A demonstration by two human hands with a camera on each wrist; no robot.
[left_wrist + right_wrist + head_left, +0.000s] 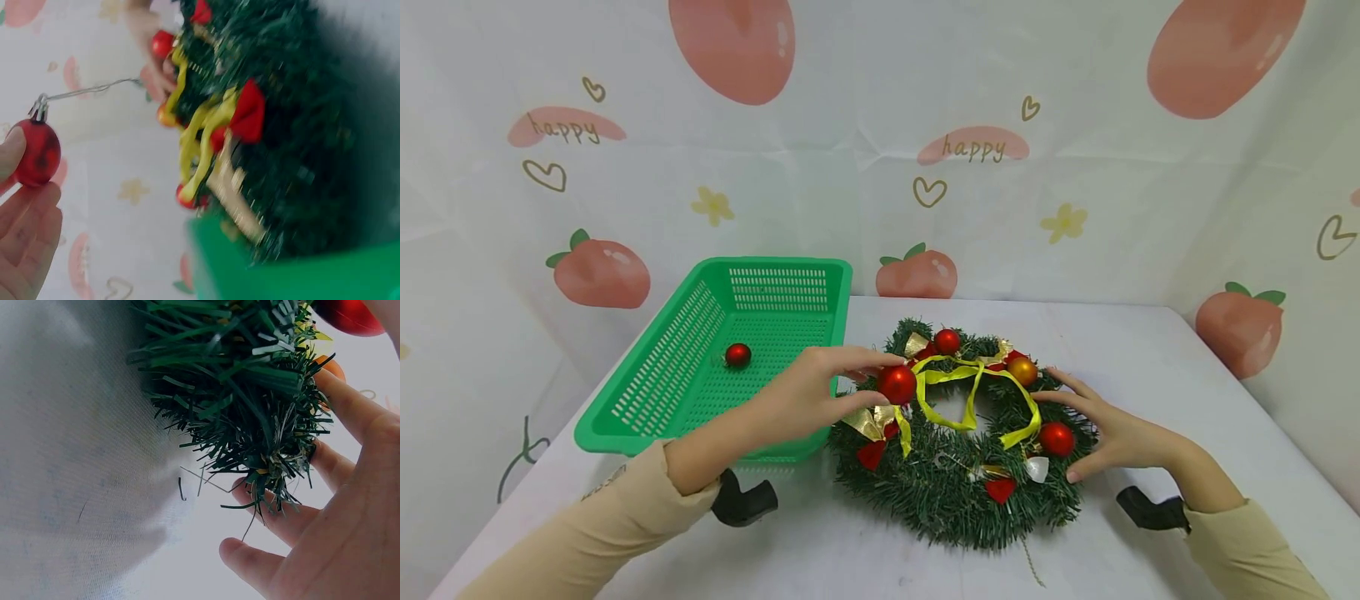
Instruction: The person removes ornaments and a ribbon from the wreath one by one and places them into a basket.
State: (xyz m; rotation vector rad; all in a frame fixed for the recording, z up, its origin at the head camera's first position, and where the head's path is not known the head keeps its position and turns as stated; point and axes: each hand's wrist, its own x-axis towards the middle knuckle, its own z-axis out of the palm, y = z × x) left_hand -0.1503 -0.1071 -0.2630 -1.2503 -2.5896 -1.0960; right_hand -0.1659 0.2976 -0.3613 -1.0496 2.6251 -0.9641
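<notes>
Between thumb and fingers, my left hand (811,390) pinches a red ball ornament (898,385) over the left part of a green tinsel wreath (940,496). A thin twisted wire trails from the metal cap of the ornament (39,155) in the left wrist view. My right hand (1127,435) is at the wreath's right side with fingers spread; in the right wrist view its fingers (350,403) lie against the tinsel. The wreath carries a yellow ribbon (973,396), red balls (1057,438), an orange ball (1022,371), gold bows (868,423) and a white heart-shaped piece (1037,469).
A green plastic basket (597,437) stands left of the wreath, with a red ball (738,356) inside. The white table (1120,342) meets a printed cloth backdrop (850,150) behind. Black wrist mounts (1153,510) sit under both wrists.
</notes>
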